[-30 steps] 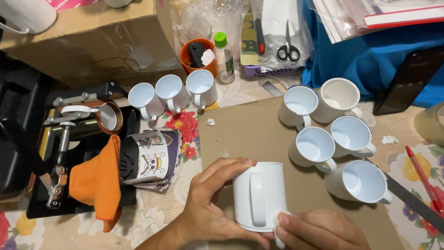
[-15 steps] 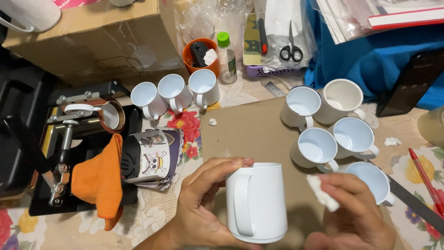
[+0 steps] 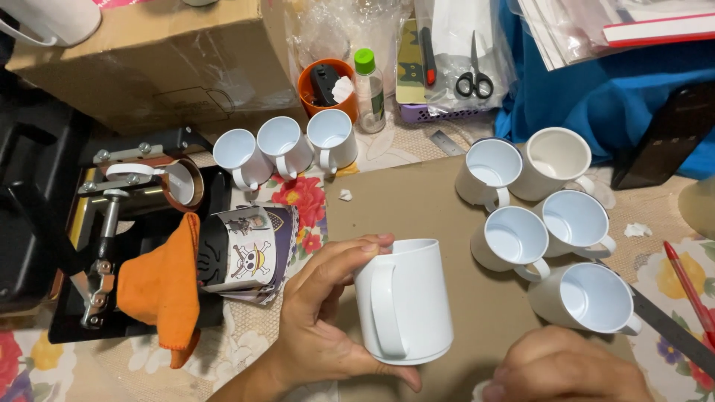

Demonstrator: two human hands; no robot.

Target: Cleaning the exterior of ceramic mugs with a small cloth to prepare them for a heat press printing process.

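A: Changed in the last second?

B: Lifted off the cardboard sheet point(image 3: 402, 193) and turned. Lay low on it a second ago, right hand point(image 3: 566, 368) pressed to its base with a white wad. Now held up in the left hand point(image 3: 320, 327), handle facing the camera.

A: And the right hand?

B: Dropped away to the bottom edge, apart from the mug point(image 3: 413, 298). Half a second ago was beside it with the wad in plain sight. Now only a scrap of white point(image 3: 480, 388) peeking out by the knuckles. Open or clenched, cannot tell: only the back showing, half cut off.

A: Meaning for the wiping?

B: Probably paused, more like a look-over than a rub. Nothing touching the mug but the left hand.

A: Grip?

B: Wrapped round the body, fingers curled over the rim, thumb under the base.

A: Where exactly?

B: Above the near edge of the cardboard, tilted, between the printed wrap point(image 3: 249, 253) on the left and the five white mugs point(image 3: 514, 238) on the right.

A: Looks?

B: Plain glossy white, no print, no visible marks. Straight sides, loop handle, same kind as the others.
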